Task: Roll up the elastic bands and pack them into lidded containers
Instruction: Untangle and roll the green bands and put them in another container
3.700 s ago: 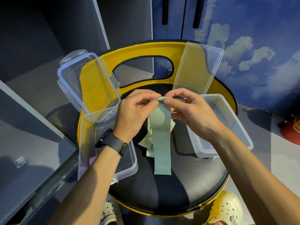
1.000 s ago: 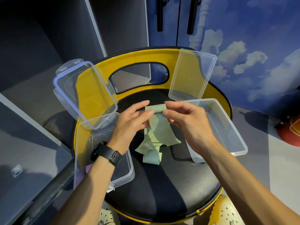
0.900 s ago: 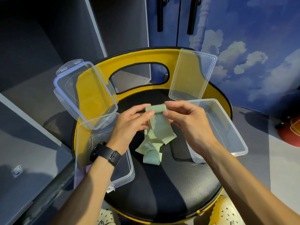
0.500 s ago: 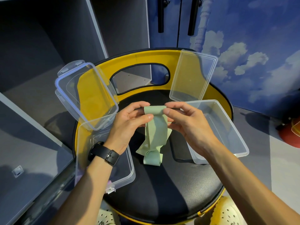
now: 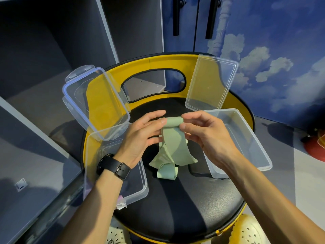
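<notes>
Left hand and right hand pinch rolled top of green elastic band above black stool seat, between two open clear containers.

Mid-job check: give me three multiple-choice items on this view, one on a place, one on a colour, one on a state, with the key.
1. Where is the rolled end of the elastic band?
A. Between the fingertips of both hands
B. Inside the right container
C. On the floor

2. What colour is the band?
A. Red
B. Pale green
C. Black

3. The right container is:
A. Lidded
B. Open
C. Stacked

Key: A, left hand and right hand pinch it; B, it is pale green; B, its lid leans behind it.
</notes>
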Demonstrator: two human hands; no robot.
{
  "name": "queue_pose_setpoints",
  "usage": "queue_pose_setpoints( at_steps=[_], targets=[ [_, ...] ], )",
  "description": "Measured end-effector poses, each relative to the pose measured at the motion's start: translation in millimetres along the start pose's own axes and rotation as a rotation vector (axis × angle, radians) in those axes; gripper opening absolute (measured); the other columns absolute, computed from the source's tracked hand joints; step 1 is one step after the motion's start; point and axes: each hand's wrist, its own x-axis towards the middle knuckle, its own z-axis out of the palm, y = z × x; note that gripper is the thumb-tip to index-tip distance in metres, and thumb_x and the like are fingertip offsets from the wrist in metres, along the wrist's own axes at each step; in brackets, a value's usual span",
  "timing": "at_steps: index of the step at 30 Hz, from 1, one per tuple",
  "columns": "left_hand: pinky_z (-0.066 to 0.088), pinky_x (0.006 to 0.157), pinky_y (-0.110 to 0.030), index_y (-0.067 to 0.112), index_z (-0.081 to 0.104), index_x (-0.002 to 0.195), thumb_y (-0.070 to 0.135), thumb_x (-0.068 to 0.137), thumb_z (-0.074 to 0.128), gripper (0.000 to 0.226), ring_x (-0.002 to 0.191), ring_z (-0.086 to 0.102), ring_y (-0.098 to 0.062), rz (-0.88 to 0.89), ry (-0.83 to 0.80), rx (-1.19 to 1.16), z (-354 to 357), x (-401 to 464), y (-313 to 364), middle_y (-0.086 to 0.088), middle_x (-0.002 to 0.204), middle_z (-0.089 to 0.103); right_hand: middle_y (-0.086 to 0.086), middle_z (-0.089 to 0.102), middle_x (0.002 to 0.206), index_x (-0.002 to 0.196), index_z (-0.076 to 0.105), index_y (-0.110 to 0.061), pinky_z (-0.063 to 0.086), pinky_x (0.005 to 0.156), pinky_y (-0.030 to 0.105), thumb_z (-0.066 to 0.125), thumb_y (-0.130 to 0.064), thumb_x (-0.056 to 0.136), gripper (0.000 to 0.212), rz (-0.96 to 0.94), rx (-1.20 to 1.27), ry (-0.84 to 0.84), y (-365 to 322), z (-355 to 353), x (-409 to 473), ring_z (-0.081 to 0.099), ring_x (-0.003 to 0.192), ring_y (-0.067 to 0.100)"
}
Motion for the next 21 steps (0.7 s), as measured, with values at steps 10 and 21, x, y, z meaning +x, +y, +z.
queue_pose_setpoints(
  at_steps=[10, 21],
  targets=[
    [0.057, 0.073, -0.025, 0.020, 0.064, 0.111, 0.013, 0.087, 0.062, 0.025, 0.093, 0.071, -0.015, -0.027, 0.001, -0.012, -3.0, 0.5, 1.3, -0.002, 0.098, 0.075, 0.009, 0.073, 0.103, 0.102, 0.065, -0.011, 0.058, 0.069, 0.027, 0.065, 0.012, 0.082, 0.030, 0.039, 0.039, -0.042, -0.4, 1.7, -1.3, 0.072, 0.085, 0.018],
    [0.056, 0.076, -0.022, 0.017, 0.067, 0.098, -0.008, 0.084, 0.062, 0.029, 0.092, 0.069, -0.009, 0.026, -0.031, 0.062, -0.5, -1.8, -3.7, 0.004, 0.100, 0.074, 0.012, 0.074, 0.104, 0.101, 0.071, -0.012, 0.058, 0.086, 0.044, 0.070, -0.021, 0.088, 0.016, 0.203, -0.054, -0.067, 4.2, -2.6, 1.3, 0.071, 0.096, 0.031]
  ],
)
